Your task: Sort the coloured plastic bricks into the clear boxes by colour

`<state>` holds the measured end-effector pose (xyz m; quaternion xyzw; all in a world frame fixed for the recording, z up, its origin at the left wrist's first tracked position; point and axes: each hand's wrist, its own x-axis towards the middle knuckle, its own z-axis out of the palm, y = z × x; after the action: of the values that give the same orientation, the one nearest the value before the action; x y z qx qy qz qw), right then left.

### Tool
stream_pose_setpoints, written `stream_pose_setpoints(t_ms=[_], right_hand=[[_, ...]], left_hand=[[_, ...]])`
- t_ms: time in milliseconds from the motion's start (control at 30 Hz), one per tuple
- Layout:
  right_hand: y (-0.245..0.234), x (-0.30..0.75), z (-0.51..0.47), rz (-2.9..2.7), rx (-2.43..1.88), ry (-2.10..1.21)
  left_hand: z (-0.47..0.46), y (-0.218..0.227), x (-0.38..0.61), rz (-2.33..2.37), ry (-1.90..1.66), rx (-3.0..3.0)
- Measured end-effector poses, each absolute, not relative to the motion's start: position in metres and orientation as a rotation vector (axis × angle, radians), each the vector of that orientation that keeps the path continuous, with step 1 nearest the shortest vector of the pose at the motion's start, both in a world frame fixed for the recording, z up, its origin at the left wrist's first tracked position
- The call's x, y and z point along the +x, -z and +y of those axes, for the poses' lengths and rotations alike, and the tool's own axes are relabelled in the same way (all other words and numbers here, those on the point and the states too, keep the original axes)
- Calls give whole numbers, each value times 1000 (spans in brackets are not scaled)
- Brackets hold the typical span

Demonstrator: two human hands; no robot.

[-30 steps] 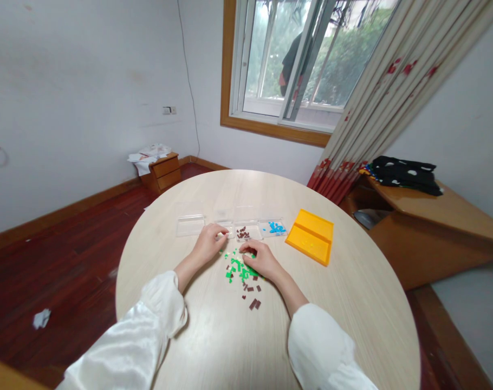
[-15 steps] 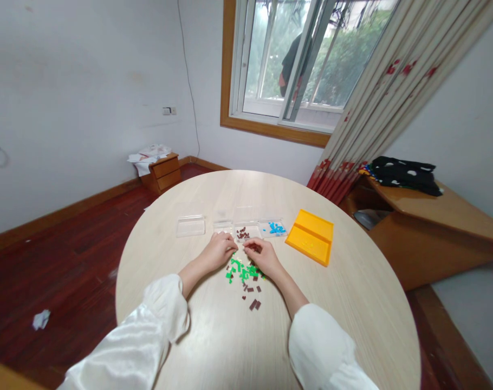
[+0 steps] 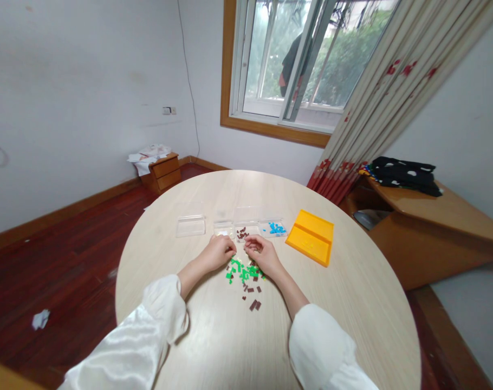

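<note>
A heap of small green pieces (image 3: pixel 240 270) lies on the round pale table (image 3: pixel 214 336), with a few dark brown pieces (image 3: pixel 252 298) nearer to me. My left hand (image 3: pixel 219 252) rests with its fingers curled at the heap's far left edge. My right hand (image 3: pixel 261 254) is beside it, fingers pinched together over the heap. What either hand holds is too small to make out. Just beyond my hands stand small clear boxes: one with brown pieces (image 3: pixel 242 233), one with blue pieces (image 3: pixel 276 228), and one (image 3: pixel 223 229) whose contents I cannot make out.
Another clear box (image 3: pixel 190 225) sits at the left of the row. An open orange case (image 3: pixel 310 236) lies to the right. A wooden bench with dark cloth (image 3: pixel 404 174) stands right of the table. A small wooden cabinet (image 3: pixel 162 170) is by the far wall.
My left hand drew back from the clear boxes toward the heap. My right hand moved a little forward, so both hands now meet at the heap's far edge.
</note>
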<state>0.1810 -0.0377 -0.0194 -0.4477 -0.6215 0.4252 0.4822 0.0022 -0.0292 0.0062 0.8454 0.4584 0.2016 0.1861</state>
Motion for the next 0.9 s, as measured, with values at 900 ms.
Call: stream_pose_setpoints(t_ms=[900], right_hand=[[12,178,-43,-1342,-1022,-1271]], left_hand=[[-38,0,13,1116,-862,2377]])
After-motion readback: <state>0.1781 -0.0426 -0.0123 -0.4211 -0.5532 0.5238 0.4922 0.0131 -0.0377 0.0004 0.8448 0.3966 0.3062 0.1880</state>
